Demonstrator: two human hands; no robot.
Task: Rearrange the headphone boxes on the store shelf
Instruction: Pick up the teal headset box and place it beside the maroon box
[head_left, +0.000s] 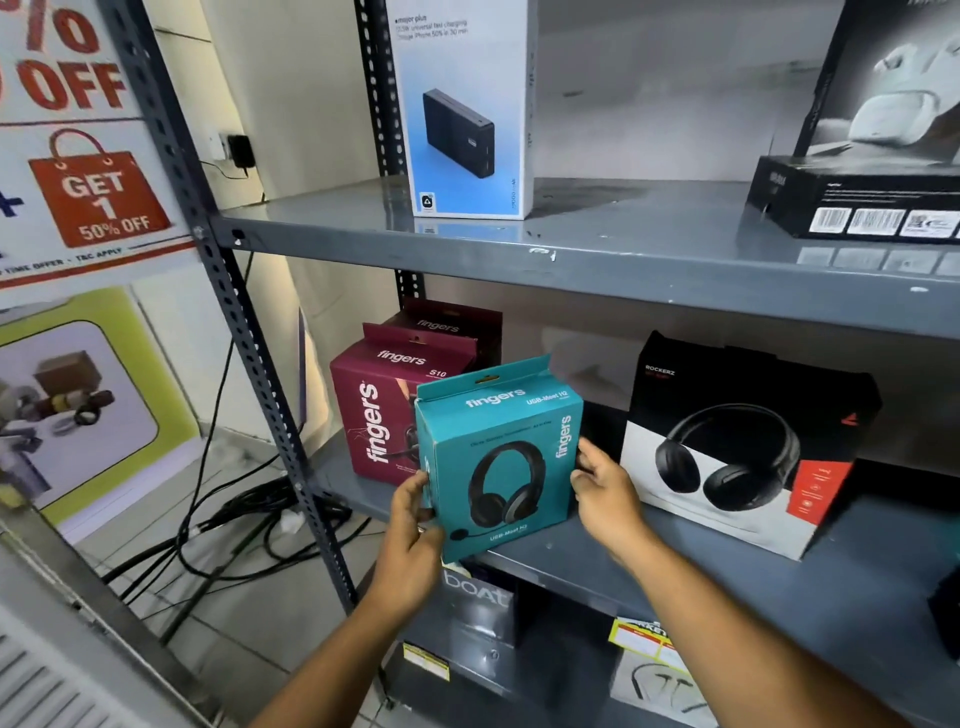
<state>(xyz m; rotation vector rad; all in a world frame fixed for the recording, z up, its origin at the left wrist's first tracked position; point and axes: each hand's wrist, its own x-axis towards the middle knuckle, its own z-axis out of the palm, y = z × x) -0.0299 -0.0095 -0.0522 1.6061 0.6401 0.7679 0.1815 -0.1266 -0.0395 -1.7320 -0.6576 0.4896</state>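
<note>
A teal "fingers" headphone box (501, 457) stands tilted at the front edge of the middle shelf (701, 587). My left hand (415, 525) grips its left side and my right hand (605, 488) holds its right side. Behind it to the left stand two maroon "fingers" boxes (379, 400), one behind the other. To the right a black and white Rockerz headphone box (743, 447) leans back on the same shelf.
The upper shelf (623, 244) carries a blue power bank box (467, 109) and a black earbuds box (872, 156). A boAt box (480, 603) sits on the shelf below. Cables (239, 525) lie on the floor left of the slotted upright (270, 415).
</note>
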